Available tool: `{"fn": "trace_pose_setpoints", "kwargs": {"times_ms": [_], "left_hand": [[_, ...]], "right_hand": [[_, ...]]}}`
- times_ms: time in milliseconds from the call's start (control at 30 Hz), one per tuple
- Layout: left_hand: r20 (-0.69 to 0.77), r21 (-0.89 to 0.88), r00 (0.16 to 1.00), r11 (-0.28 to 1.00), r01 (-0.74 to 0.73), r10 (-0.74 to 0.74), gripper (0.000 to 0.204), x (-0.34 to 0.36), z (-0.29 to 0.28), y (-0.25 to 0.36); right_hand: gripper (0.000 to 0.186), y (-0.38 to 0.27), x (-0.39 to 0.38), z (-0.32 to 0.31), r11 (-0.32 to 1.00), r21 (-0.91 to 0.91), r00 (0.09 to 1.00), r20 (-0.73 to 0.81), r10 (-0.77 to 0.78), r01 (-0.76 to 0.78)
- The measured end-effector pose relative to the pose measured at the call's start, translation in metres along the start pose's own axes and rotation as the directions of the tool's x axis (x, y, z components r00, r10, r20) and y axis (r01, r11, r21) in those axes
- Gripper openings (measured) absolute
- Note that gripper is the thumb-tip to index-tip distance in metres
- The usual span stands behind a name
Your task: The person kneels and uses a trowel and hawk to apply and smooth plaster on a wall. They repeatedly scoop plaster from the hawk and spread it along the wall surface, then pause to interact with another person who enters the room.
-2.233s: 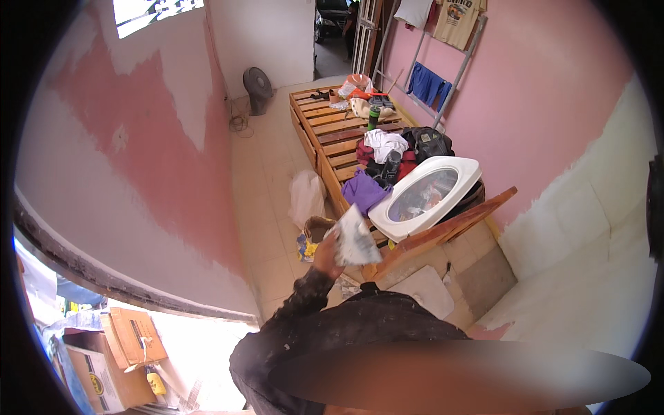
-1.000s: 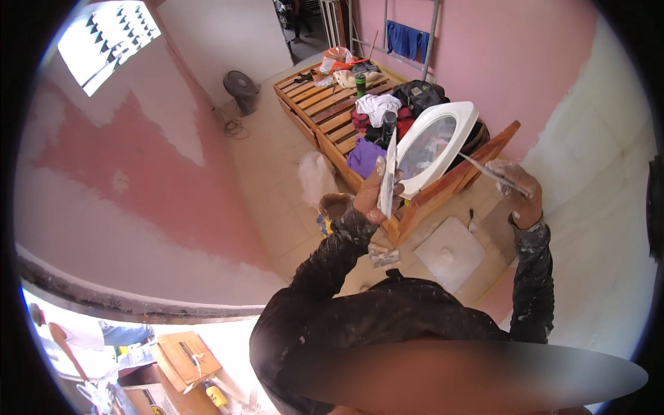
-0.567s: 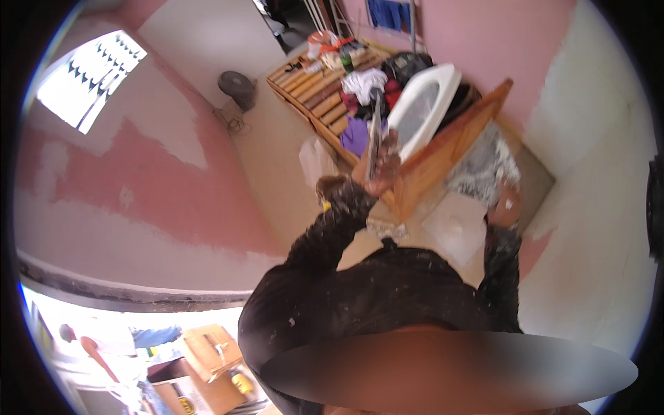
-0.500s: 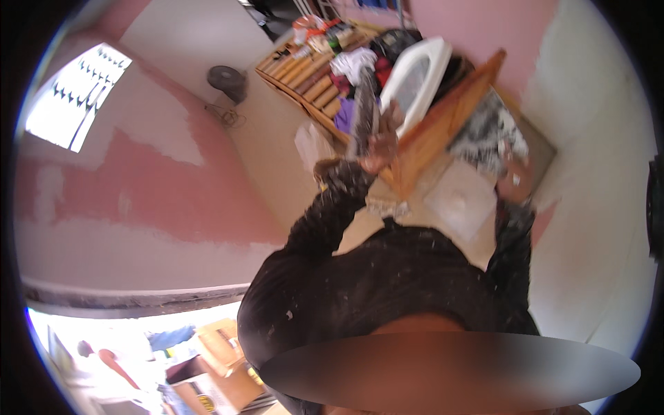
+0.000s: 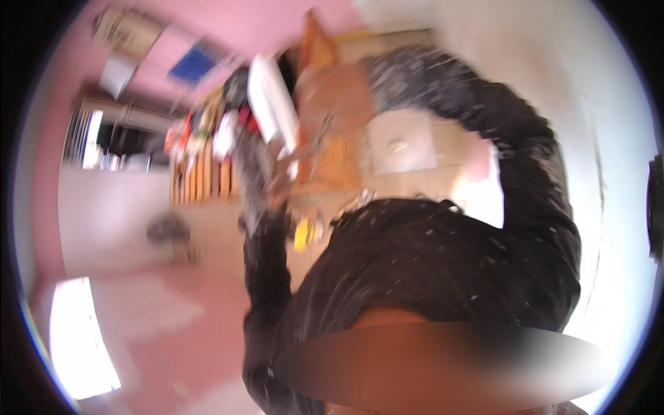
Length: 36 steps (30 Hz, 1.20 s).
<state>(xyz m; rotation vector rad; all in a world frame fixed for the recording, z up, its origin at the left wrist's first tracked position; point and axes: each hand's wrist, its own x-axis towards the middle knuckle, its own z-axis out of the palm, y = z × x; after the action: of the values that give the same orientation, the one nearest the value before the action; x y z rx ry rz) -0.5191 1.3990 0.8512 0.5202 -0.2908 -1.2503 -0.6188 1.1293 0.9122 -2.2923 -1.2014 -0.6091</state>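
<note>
Grey tools (image 5: 250, 166) (image 5: 320, 145), two; hands (image 5: 277, 183) (image 5: 337, 97), two

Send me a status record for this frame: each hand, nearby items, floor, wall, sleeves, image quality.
Left hand: grip closed on a grey flat tool
Right hand: blurred, grip unclear; a thin grey edge shows just below it
Nearby: white panel; slatted wooden frame
Floor: whitish square slab; yellow item, kind unclear; dark fan
Wall: blue cloth in front of pink wall
Sleeves: black, with white specks
Image: motion-blurred, fine detail unreadable
</note>
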Motion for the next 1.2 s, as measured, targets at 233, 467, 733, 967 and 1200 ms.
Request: {"fn": "trace_pose_setpoints", "kwargs": {"times_ms": [233, 467, 733, 967, 1200], "left_hand": [[0.144, 0.013, 0.988, 0.999, -0.049, 0.046, 0.054, -0.006, -0.068, -0.001], [-0.259, -0.266, 0.935, 0.913, -0.311, 0.243, 0.038, -0.067, -0.154, -0.033], [-0.646, 0.049, 0.674, 0.901, -0.432, 0.358, 0.037, -0.066, -0.221, -0.050], [-0.065, 0.981, 0.859, -0.124, 0.148, 0.508, 0.040, 0.013, -0.293, -0.032], [-0.497, 0.800, 0.721, 0.576, 0.165, 0.483, 0.026, 0.091, -0.292, -0.070]], "right_hand": [[0.019, 0.030, -0.059, 0.082, 0.807, 0.143, 0.811, -0.044, 0.583, -0.572], [0.037, -0.073, -0.428, 0.350, -0.098, -0.132, -0.041, -0.377, 0.925, -0.986], [0.022, -0.295, -0.536, 0.399, -0.743, 0.107, -0.748, -0.181, 0.639, -0.661], [0.023, -0.211, -0.513, 0.334, -0.409, 0.573, -0.599, -0.188, 0.778, -0.710], [0.027, -0.082, -0.621, 0.401, -0.101, -0.591, -0.086, -0.054, 0.995, -0.800]]}}
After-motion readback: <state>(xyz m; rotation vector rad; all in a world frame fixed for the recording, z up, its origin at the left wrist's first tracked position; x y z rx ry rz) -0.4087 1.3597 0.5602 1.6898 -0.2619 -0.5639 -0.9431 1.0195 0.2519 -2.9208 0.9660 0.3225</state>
